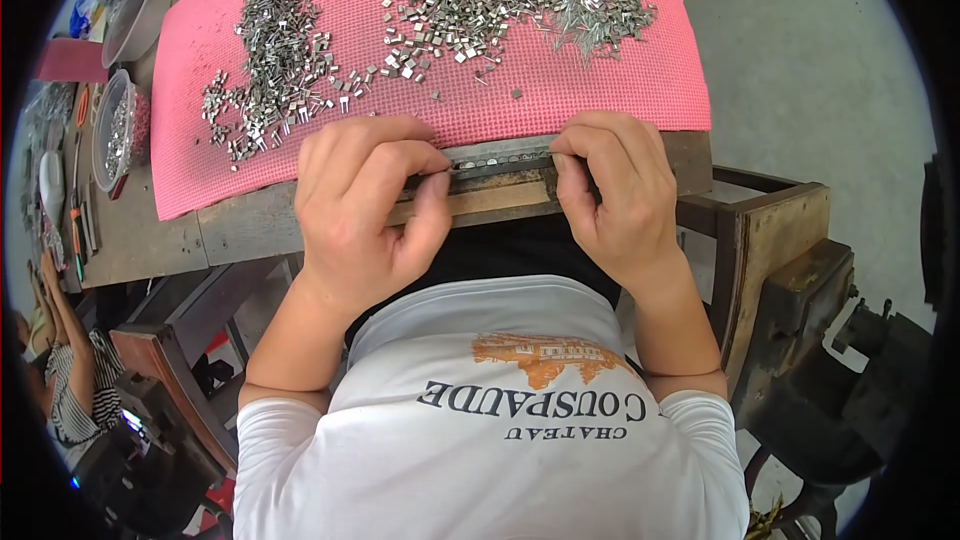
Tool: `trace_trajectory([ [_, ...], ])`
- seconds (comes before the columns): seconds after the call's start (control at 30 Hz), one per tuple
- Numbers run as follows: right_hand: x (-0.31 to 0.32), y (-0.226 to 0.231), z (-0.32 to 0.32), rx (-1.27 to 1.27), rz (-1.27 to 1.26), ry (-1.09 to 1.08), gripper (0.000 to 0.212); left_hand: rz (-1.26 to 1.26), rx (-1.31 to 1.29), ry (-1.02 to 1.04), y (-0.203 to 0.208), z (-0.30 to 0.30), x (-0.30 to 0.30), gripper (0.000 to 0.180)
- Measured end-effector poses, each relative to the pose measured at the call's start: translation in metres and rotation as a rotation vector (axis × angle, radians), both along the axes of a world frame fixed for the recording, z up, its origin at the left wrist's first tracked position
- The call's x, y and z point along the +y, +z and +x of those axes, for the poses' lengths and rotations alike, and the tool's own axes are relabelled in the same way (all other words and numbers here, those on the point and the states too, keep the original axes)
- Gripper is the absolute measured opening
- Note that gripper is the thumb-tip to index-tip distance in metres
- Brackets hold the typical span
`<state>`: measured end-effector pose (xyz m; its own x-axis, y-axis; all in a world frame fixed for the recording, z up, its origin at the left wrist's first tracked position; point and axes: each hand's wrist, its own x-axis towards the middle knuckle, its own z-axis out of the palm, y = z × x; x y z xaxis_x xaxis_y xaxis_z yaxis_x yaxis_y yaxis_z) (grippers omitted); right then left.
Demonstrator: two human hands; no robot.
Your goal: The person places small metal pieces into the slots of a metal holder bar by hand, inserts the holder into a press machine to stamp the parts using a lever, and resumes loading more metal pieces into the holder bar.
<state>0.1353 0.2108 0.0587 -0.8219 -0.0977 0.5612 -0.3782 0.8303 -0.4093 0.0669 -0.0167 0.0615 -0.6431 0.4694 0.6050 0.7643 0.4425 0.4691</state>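
Note:
At the near edge of the table, my left hand pinches the left end of a narrow dark metal bar, thumb and forefinger closed. My right hand has its thumb and fingertips closed at the bar's right end. A row of small shiny metal pieces shows along the bar between both hands; their exact kind is too small to tell. Beyond my hands, on a pink textured mat, lie a left pile of small silvery components with thin wire legs and a wider pile farther back.
Plastic bowls stand at the left, one with metal parts, another whitish. Hand tools, including orange-handled pliers, lie near them. Another person's arm shows at far left. A dark machine stands at the right.

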Motion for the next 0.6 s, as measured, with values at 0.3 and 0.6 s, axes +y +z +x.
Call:
trace_trajectory([
  [0.3,-0.005,0.005,-0.003,0.017,0.144,0.012,0.028,0.001,-0.004,-0.059,0.002,-0.007,0.028,0.017],
  [0.6,0.009,0.006,0.001,-0.009,0.107,0.061,0.027,-0.026,-0.045,-0.086,-0.006,-0.005,0.04,0.016],
])
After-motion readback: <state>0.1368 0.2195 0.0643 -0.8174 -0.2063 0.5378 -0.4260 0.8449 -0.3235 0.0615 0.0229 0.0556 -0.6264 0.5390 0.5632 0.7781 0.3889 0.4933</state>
